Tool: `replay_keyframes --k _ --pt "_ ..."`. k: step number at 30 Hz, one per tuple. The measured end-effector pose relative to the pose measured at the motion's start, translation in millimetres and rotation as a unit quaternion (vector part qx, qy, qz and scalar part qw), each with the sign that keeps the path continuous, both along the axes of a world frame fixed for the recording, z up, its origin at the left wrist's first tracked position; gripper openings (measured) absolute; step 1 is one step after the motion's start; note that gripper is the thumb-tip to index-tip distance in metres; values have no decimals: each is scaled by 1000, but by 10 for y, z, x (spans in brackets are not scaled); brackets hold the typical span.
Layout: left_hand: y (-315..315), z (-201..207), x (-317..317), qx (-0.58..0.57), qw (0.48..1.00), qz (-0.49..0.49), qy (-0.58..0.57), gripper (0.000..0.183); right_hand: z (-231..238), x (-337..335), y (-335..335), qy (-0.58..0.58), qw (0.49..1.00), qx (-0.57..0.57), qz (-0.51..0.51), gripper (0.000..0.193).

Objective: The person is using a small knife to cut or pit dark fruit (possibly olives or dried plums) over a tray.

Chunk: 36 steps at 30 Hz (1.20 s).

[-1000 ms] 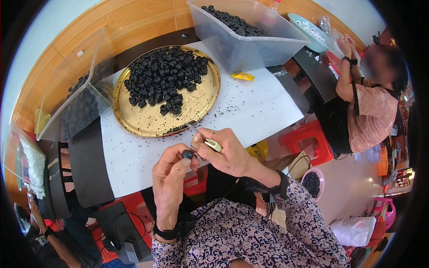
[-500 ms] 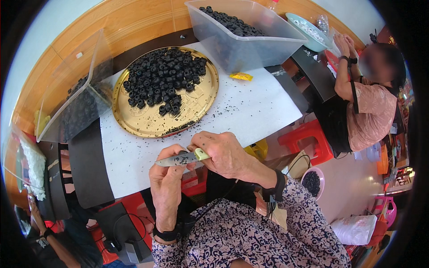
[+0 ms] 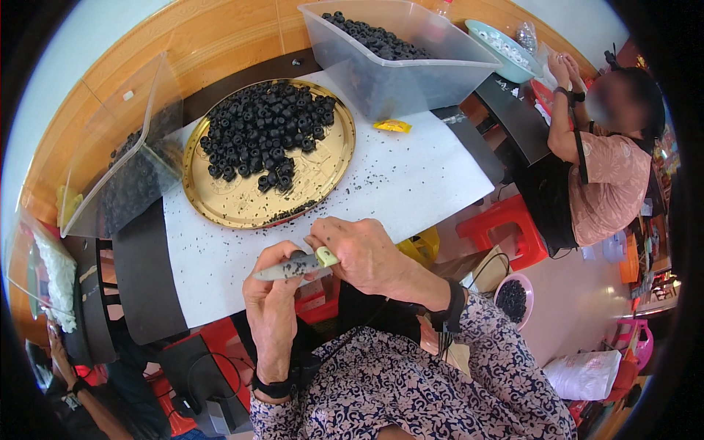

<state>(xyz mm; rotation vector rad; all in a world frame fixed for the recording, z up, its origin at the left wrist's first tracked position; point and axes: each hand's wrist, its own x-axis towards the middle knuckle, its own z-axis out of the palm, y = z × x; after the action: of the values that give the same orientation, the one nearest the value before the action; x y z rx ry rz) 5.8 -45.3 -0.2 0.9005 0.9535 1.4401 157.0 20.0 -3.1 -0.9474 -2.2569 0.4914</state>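
In my right hand is a small knife with a pale green handle, gripped close to the blade. The blade points left, lies across the thumb side of my left hand and carries dark crumbs. My left fingers pinch a small round black part just behind the blade, mostly hidden by fingers and knife. Beyond both hands sits a round gold tray with a heap of black ring-shaped parts that have holes through them. Black scraps lie along its near edge.
White sheet strewn with crumbs covers the table. A clear bin of black parts stands behind, another clear bin at left. A yellow wrapper lies near the tray. At right are a red stool and a seated person.
The knife blade has turned slightly, showing more dark crumbs on its face. Both hands stay nearly in place, and the view has shifted a little.
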Motion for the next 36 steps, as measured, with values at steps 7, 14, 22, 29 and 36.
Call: replay_keyframes --k 7,14,22,29,36 --pt "-95 63 -21 35 996 -58 -50 16 19 46 174 65 991 -114 -30 21" --pt "-16 -57 -46 38 994 -68 -72 20 63 127 145 205 942 -264 20 24" --pt "79 -60 133 21 998 -50 27 16 -31 284 154 274 911 -283 124 23" --pt "163 -26 208 14 996 -53 71 19 -24 313 179 301 893 -306 133 20" --pt "147 22 207 -26 998 -50 0 19 -3 300 190 329 874 -323 151 19"
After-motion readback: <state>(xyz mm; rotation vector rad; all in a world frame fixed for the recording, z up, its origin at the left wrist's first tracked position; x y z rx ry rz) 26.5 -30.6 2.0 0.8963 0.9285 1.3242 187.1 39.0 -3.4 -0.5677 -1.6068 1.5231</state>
